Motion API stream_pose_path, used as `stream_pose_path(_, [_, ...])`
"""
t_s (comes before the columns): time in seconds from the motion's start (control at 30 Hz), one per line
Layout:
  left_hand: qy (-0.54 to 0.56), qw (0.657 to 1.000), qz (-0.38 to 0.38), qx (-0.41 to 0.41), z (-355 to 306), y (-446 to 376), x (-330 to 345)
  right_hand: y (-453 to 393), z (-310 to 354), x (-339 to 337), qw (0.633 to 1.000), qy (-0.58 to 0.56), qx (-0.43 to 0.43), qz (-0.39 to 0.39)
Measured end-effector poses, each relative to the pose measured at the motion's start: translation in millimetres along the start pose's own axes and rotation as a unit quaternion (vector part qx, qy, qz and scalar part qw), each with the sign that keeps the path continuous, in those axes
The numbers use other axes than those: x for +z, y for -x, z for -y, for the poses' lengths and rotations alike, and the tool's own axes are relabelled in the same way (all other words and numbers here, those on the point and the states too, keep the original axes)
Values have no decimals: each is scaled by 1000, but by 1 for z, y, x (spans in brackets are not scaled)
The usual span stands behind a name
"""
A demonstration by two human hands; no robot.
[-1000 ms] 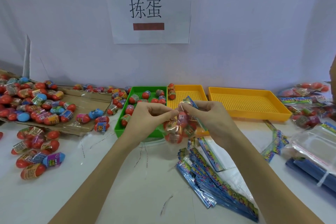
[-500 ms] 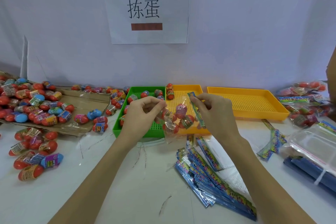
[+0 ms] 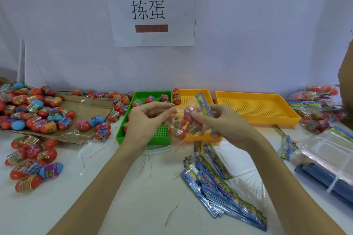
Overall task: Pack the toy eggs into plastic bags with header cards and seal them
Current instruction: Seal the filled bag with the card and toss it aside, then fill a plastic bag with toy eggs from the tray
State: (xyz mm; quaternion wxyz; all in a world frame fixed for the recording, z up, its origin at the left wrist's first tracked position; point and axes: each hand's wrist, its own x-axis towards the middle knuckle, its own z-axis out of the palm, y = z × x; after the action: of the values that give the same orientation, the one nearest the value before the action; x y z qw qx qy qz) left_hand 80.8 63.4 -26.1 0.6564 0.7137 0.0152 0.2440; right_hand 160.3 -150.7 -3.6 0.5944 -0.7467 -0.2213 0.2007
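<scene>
Both hands pinch filled bag point(image 3: 183, 124) above trays: left hand point(image 3: 147, 120), right hand point(image 3: 223, 122); header card point(image 3: 204, 106) tilted, top pointing far-left.

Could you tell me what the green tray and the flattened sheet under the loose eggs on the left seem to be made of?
Green tray: probably moulded plastic, given its uniform bright colour, smooth walls and perforated floor. Flattened sheet: looks like brown cardboard, matte, with creases and a ragged edge.

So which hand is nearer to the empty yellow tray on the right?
Right. The right hand holds the bag of eggs just left of the tray; the left hand is farther left, over the green tray.
</scene>
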Motion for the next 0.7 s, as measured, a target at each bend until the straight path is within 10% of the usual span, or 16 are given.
stream_pose_path(0.13, [1, 998, -55, 2, -3, -1, 3, -1, 3, -13, 980, -183, -22, -72])
stream_pose_path(0.27, [-120, 989, 0, 91, 0, 8, 17, 4, 9, -41, 810, -552, -131, -148])
stream_pose_path(0.5, [-320, 843, 357, 245, 24, 47, 65, 1, 7, -18, 868, -480, -52, -115])
stream_pose_path(0.7, [-328, 852, 322, 251, 27, 41, 62, -2, 3, -14, 878, -461, -24, -122])
